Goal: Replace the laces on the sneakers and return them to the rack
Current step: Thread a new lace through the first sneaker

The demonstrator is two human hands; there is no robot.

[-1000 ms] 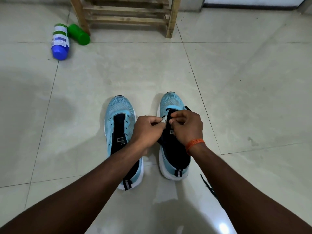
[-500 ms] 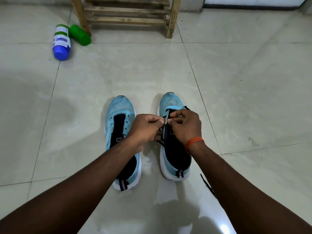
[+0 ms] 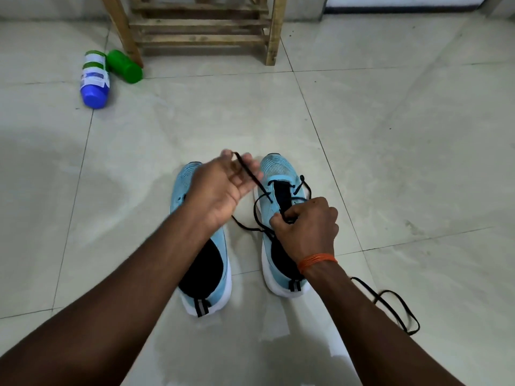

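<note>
Two light-blue sneakers with black tongues and white soles stand side by side on the tiled floor, toes pointing away. My left hand (image 3: 223, 188) is raised over the left sneaker (image 3: 195, 263), pinching one end of a black lace (image 3: 252, 176) that runs taut down to an eyelet of the right sneaker (image 3: 278, 174). Over that shoe's tongue, my right hand (image 3: 306, 227) is shut on the shoe's upper and lace. Slack loops of the lace hang between the two shoes. The left sneaker shows no lace.
A second black lace (image 3: 395, 305) lies looped on the floor at my right forearm. The wooden shoe rack (image 3: 200, 32) stands at the far wall. Next to its left leg lie a blue-and-white bottle (image 3: 94, 79) and a green bottle (image 3: 124, 66).
My left hand has drawn away from the right sneaker, up and to the left, pulling a lace end out taut. The right hand has stayed on the shoe. The view has shifted downwards slightly.
</note>
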